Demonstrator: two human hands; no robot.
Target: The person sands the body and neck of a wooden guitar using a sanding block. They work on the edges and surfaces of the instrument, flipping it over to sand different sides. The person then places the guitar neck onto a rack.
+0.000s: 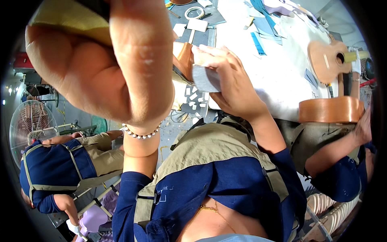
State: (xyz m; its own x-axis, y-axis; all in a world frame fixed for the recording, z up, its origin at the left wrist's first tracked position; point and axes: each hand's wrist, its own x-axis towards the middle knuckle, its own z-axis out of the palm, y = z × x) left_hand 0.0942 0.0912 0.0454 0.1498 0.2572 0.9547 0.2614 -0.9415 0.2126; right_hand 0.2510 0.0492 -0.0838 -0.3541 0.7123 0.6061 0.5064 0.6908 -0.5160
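My left hand [141, 68] looms large at the upper left. Its fingers curl round a yellow-faced, dark-edged piece [70, 20] that looks like a guitar neck; most of it lies out of the picture. Behind that wrist shows a glossy brown curved wooden part [184, 60], apparently of a guitar body, partly hidden. My right hand [225, 74] is closed on a grey sheet of sandpaper [204, 79], thumb and fingers pressing it. The sheet's left edge is at the brown wood; whether they touch I cannot tell.
Ahead stands a white-covered table [282, 64] with blue scraps [258, 43] and a tape roll [194, 13]. Small white pieces [193, 97] lie on a dark surface. On the right are a pale guitar [328, 60] and a co-worker's arm [340, 149] by a brown guitar body [330, 109]. Another co-worker [60, 165] and a fan [32, 125] are left.
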